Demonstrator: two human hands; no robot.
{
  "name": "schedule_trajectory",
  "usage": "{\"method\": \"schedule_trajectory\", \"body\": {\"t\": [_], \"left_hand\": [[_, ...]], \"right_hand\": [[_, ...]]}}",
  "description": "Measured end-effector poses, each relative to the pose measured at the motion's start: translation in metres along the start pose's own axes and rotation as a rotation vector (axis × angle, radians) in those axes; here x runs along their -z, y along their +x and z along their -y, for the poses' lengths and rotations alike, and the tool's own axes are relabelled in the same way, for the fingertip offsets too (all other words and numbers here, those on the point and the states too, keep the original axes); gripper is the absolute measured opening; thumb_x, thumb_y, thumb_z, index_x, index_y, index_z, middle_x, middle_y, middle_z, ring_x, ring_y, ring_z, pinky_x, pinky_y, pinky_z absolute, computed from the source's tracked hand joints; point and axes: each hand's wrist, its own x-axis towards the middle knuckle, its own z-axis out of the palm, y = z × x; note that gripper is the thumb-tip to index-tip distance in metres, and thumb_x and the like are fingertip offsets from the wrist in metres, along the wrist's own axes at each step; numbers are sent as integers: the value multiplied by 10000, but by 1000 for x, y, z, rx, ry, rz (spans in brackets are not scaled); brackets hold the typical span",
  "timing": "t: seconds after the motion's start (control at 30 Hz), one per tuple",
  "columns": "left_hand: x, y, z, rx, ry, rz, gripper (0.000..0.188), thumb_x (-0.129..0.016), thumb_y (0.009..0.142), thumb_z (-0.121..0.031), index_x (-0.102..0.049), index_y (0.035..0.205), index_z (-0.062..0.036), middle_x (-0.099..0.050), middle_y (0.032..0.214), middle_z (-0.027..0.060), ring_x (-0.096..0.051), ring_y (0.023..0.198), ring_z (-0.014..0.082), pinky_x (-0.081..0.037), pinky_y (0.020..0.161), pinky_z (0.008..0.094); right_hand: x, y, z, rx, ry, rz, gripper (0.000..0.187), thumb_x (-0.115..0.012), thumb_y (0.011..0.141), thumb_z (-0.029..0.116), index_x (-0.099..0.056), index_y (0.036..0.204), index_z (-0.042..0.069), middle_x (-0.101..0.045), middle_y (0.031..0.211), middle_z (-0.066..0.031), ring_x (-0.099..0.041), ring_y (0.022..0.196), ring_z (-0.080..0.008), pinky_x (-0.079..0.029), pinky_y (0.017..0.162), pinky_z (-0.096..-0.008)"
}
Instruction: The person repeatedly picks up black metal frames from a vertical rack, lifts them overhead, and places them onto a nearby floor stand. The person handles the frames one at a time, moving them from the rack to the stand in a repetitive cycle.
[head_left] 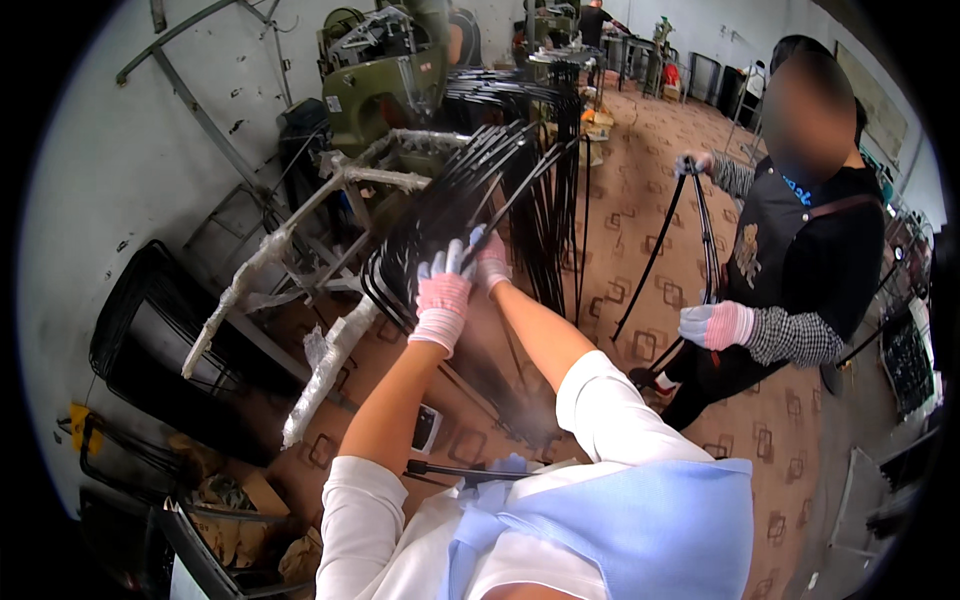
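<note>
your blue apron (640, 530) filled the lower frame while your gloved left hand (443, 297) and right hand (490, 264) closed on the black bent metal rods (440, 215) stacked at upper centre. you looked mid-sorting; next likely called for lifting one bundle free of the wrapped rack (330, 190).

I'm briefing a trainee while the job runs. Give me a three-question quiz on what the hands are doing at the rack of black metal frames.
1. True or false: both of the wearer's hands are gloved.
2. What does the left hand touch? A) black metal frames B) green machine C) cardboard
3. What does the co-worker hold?

Key:
1. True; the right hand is gloved too.
2. A, the black metal frames stacked on the wrapped rack; the green machine stands behind.
3. A bent black rod frame, in both the co-worker's gloved hands.
</note>
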Motion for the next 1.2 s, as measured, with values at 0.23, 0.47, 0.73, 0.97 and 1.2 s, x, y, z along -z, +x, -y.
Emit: {"method": "schedule_trajectory", "body": {"t": [0.23, 0.47, 0.73, 0.97, 1.2], "left_hand": [[-2, 13, -2, 1, -111, 94, 441, -293, 842, -133, -303, 1237, -330, -147, 1373, 23, -236, 1233, 191, -144, 1013, 406], [-24, -5, 32, 52, -185, -55, 315, -418, 783, -154, -520, 1080, -164, -335, 1283, 105, -342, 1166, 237, -181, 995, 408], [24, -21, 14, -23, -122, -45, 359, -501, 733, -195, -518, 1091, -192, -290, 1307, 124, -293, 1196, 272, -187, 995, 417], [62, -39, -22, -427, -296, -344, 353, -533, 687, -156, -544, 1040, -158, -395, 1223, 105, -355, 1141, 271, -236, 971, 402], [54, -79, -52, -869, -876, 783, 378, -470, 821, -322, -515, 1049, -24, -553, 1015, 136, -508, 965, 257, -387, 832, 308]], "right_hand": [[30, -3, 8, 223, -561, -269, 206, -499, 754, 144, -498, 930, 35, -573, 746, -192, -561, 695, -349, -447, 603, -379], [77, -49, 96, -236, 268, 0, 157, -518, 768, 191, -500, 845, 56, -476, 522, -45, -444, 385, -131, -364, 352, -282], [194, 26, 130, -725, 540, -418, 148, -465, 788, 162, -420, 661, 103, -403, 480, 3, -288, 302, -100, -244, 268, -225], [251, 14, 195, -615, 322, -212, 168, -458, 754, 192, -440, 595, 144, -280, 387, 57, -239, 280, -121, -207, 282, -269], [312, -34, 290, -621, 169, 103, 284, -354, 877, 160, -412, 1105, 0, -332, 469, 92, -235, 330, -22, -203, 326, -188]]}}
